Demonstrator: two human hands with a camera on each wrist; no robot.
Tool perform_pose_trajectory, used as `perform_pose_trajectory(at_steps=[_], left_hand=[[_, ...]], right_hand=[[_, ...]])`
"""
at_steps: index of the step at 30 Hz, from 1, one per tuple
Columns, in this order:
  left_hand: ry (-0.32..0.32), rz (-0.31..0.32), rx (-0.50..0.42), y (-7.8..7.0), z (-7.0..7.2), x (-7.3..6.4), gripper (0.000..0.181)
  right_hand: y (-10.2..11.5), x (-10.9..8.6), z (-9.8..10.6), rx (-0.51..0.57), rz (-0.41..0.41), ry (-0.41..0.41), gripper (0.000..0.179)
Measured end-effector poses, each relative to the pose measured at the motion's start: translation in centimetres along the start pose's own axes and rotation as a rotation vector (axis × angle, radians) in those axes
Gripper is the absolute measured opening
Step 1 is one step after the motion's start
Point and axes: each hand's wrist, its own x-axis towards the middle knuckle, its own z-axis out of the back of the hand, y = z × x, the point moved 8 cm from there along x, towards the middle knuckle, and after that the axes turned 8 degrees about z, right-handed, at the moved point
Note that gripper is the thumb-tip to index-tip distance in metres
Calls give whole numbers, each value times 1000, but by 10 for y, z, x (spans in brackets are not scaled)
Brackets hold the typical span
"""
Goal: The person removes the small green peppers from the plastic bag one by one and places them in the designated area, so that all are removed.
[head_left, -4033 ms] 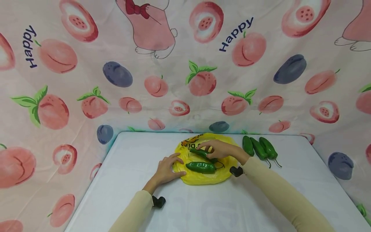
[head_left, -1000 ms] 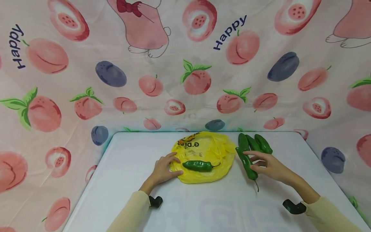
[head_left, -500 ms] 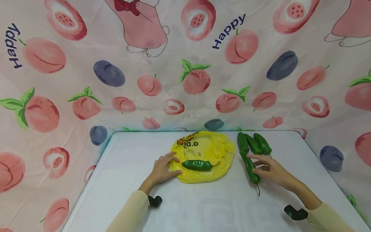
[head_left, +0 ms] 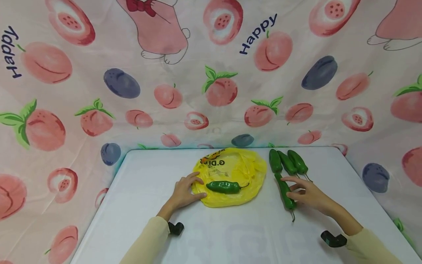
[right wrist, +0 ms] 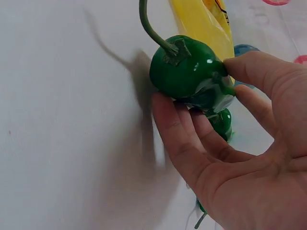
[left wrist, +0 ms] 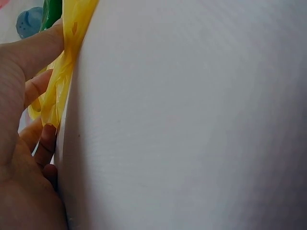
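My right hand (head_left: 310,194) pinches a green chili pepper (head_left: 284,191) between thumb and fingers, right of the yellow plastic bag (head_left: 230,200). This pepper points away from me, with its stem toward me, and its tip is right at the stem end of the leftmost of three more chili peppers (head_left: 275,161). In the right wrist view the held pepper (right wrist: 184,67) casts a shadow on the white surface. My left hand (head_left: 184,190) rests at the bag's left edge with thumb and fingers spread apart. On the flattened bag lies another chili pepper (head_left: 223,187), its stem to the right.
The three chili peppers lie side by side at the back right of the white table (head_left: 211,234). Behind the table hangs a fruit-print cloth (head_left: 211,55). A black wrist device (head_left: 333,239) sits by the right sleeve, another (head_left: 176,228) by the left.
My right hand has taken one chili pepper off the bag and carried it right to the others. Lately it has shifted the pepper slightly toward me. The left hand stays at the bag.
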Motion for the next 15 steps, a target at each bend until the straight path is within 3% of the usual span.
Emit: perform_pose_trajectory(at_steps=[8,15], left_hand=[[2,3,2,0,0,0,39],[0,7,8,0,0,0,39]], right_hand=[[-4,4,-1,-41,-31,7,57],[-2,9,0,-62,-11,6,56]])
